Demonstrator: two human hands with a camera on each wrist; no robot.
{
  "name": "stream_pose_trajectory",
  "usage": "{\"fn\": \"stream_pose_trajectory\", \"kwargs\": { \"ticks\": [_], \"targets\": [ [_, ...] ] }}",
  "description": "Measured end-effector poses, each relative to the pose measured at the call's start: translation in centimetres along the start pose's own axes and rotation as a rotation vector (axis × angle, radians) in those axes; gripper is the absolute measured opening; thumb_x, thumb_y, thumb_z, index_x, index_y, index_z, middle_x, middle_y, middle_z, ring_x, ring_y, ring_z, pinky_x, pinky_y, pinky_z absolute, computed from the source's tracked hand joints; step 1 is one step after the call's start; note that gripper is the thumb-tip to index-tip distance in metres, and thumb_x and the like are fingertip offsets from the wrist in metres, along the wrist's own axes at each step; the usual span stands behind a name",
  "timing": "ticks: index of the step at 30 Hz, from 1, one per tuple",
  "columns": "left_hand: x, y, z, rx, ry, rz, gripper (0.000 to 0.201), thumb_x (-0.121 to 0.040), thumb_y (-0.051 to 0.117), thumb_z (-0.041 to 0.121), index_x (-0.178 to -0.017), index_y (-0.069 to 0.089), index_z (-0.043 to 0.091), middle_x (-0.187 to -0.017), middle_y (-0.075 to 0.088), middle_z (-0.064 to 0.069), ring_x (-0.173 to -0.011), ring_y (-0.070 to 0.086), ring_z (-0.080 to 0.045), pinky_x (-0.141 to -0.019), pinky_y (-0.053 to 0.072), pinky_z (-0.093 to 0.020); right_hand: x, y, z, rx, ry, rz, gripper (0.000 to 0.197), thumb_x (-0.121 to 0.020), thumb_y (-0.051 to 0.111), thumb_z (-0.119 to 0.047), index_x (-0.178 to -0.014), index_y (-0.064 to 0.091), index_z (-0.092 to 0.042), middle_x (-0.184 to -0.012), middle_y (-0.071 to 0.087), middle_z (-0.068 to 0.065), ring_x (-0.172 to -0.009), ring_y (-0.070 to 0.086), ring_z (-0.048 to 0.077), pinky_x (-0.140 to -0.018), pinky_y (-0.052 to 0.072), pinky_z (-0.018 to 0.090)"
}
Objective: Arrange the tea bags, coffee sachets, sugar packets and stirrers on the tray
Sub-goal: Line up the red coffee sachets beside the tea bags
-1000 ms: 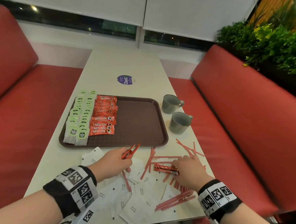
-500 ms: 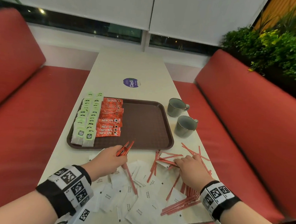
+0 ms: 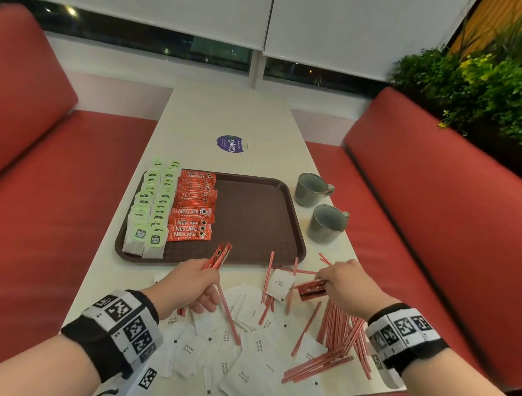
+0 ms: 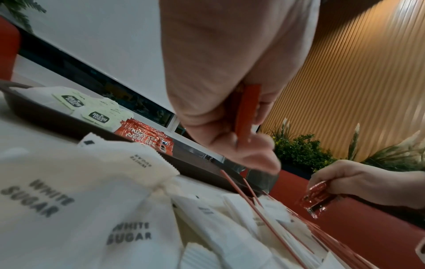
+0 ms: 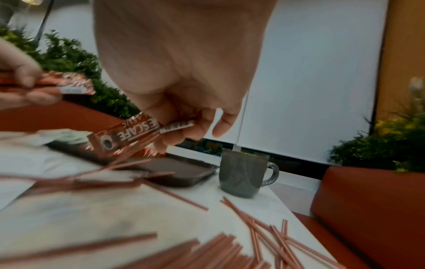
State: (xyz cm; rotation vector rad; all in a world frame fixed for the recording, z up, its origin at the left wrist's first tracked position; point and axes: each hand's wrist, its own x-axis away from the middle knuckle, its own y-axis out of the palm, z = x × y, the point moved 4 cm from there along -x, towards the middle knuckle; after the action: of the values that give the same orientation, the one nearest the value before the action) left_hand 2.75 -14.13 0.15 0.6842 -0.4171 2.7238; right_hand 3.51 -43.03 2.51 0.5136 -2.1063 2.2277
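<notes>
Nescafé sachet (image 5: 128, 136) in right hand (image 5: 184, 72).

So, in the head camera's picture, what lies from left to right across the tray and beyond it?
Tea bags → coffee sachets → bare part of the tray → two grey cups → red bench.

The scene is viewed by the head camera from above, facing forward and down along the counter (image 3: 228, 115) toward the window. The left wrist view is set low, close over the sugar packets (image 4: 69, 209), and is aimed across the tray (image 4: 46, 116) toward the right hand (image 4: 368, 183). The right wrist view is placed just above the stirrers (image 5: 207, 254), facing a mug (image 5: 243, 174). The tray is shared by all three views.
</notes>
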Motion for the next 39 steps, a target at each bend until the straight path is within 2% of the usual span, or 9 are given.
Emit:
{"fn": "stream_pose_trajectory", "kwargs": {
  "ticks": [3, 7, 11, 17, 21, 26, 29, 34, 39],
  "targets": [
    [0.3, 0.2, 0.2, 0.091, -0.02, -0.057, 0.006, -0.087, 0.042, 0.003, -0.084, 0.047, 0.005, -0.062, 0.062, -0.012, -0.05, 0.056, -0.021, -0.042, 0.041, -0.023, -0.1, -1.0, 0.9, -0.413, 0.165, -0.093, 0.027, -0.089, 0.039, -0.001, -0.083, 0.063, -0.013, -0.072, 0.055, -0.001, -0.066, 0.047, 0.012, -0.057, 0.035, 0.02],
    [1.0, 0.7, 0.7, 0.074, -0.022, -0.168, 0.011, -0.092, 0.051, 0.017, -0.086, 0.042, 0.014, -0.054, 0.038, 0.004, -0.043, 0.024, -0.009, -0.038, 0.017, -0.02, 0.6, -2.2, -0.4, -0.837, 0.166, -0.164, 0.035, -0.085, 0.044, 0.004, -0.061, 0.06, -0.015, -0.057, 0.051, -0.002, -0.055, 0.042, 0.011, -0.053, 0.034, 0.019],
    [1.8, 0.9, 1.7, 0.157, 0.032, -0.214, 0.034, -0.092, 0.054, 0.041, -0.102, 0.056, 0.009, -0.056, 0.032, 0.005, -0.045, 0.021, -0.008, -0.04, 0.017, -0.02, 1.4, -3.3, -5.2, -1.187, -0.009, -0.246, 0.019, -0.074, 0.05, -0.013, -0.077, 0.065, 0.0, -0.062, 0.054, 0.0, -0.056, 0.045, 0.01, -0.056, 0.037, 0.019],
    [2.6, 0.5, 1.9, 0.44, -0.057, -0.296, 0.071, -0.078, 0.041, 0.068, -0.097, 0.061, 0.003, -0.07, 0.061, -0.012, -0.033, 0.022, -0.004, -0.034, 0.014, -0.015, 0.1, -4.4, -10.7, -1.076, -0.035, 0.019, 0.032, -0.093, 0.042, -0.006, -0.068, 0.06, -0.015, -0.052, 0.047, -0.008, -0.051, 0.04, 0.01, -0.052, 0.033, 0.024],
    [2.8, -0.6, 1.5, 0.514, -0.01, -0.207, 0.05, -0.085, 0.049, 0.051, -0.107, 0.056, 0.006, -0.072, 0.062, -0.011, -0.034, 0.023, -0.004, -0.035, 0.013, -0.015, -1.0, -4.1, -12.9, -1.015, -0.027, 0.042, 0.028, -0.092, 0.04, -0.008, -0.07, 0.057, -0.014, -0.057, 0.048, -0.005, -0.05, 0.04, 0.009, -0.046, 0.031, 0.021],
    [3.1, -1.7, 1.0, 0.523, 0.06, -0.042, 0.007, -0.092, 0.056, 0.014, -0.092, 0.053, 0.007, -0.066, 0.057, -0.002, -0.036, 0.026, -0.005, -0.033, 0.017, -0.015, -1.4, -3.4, -15.8, -1.215, -0.168, -0.148, 0.016, -0.094, 0.045, -0.008, -0.09, 0.06, -0.006, -0.064, 0.05, -0.002, -0.058, 0.045, 0.013, -0.055, 0.039, 0.028],
    [3.3, -2.5, 0.9, 0.61, 0.079, 0.019, 0.011, -0.092, 0.05, 0.011, -0.081, 0.05, 0.01, -0.055, 0.044, 0.003, -0.034, 0.022, -0.005, -0.032, 0.014, -0.015, -1.4, -3.0, -16.3, -1.527, -0.227, -0.342, 0.02, -0.098, 0.041, -0.002, -0.111, 0.055, -0.01, -0.07, 0.059, 0.001, -0.056, 0.056, 0.011, -0.057, 0.045, 0.024],
    [3.3, -4.6, 0.4, 0.791, 0.099, 0.162, 0.014, -0.091, 0.041, 0.004, -0.08, 0.05, 0.001, -0.056, 0.06, -0.006, -0.028, 0.023, -0.003, -0.03, 0.016, -0.012, -1.6, -2.7, -15.9, -1.522, -0.355, -0.517, 0.017, -0.092, 0.042, -0.007, -0.11, 0.044, -0.01, -0.072, 0.067, 0.012, -0.057, 0.056, 0.018, -0.059, 0.042, 0.022],
    [3.4, -5.5, 0.5, 0.126, 0.182, 0.252, 0.013, -0.089, 0.062, 0.024, -0.079, 0.057, 0.019, -0.058, 0.046, 0.003, -0.045, 0.037, -0.008, -0.041, 0.031, -0.018, -1.6, -3.2, -15.5, -1.176, -0.392, -0.576, 0.017, -0.084, 0.048, -0.003, -0.097, 0.056, -0.009, -0.058, 0.063, 0.004, -0.05, 0.053, 0.013, -0.053, 0.043, 0.018]
  ]
}}
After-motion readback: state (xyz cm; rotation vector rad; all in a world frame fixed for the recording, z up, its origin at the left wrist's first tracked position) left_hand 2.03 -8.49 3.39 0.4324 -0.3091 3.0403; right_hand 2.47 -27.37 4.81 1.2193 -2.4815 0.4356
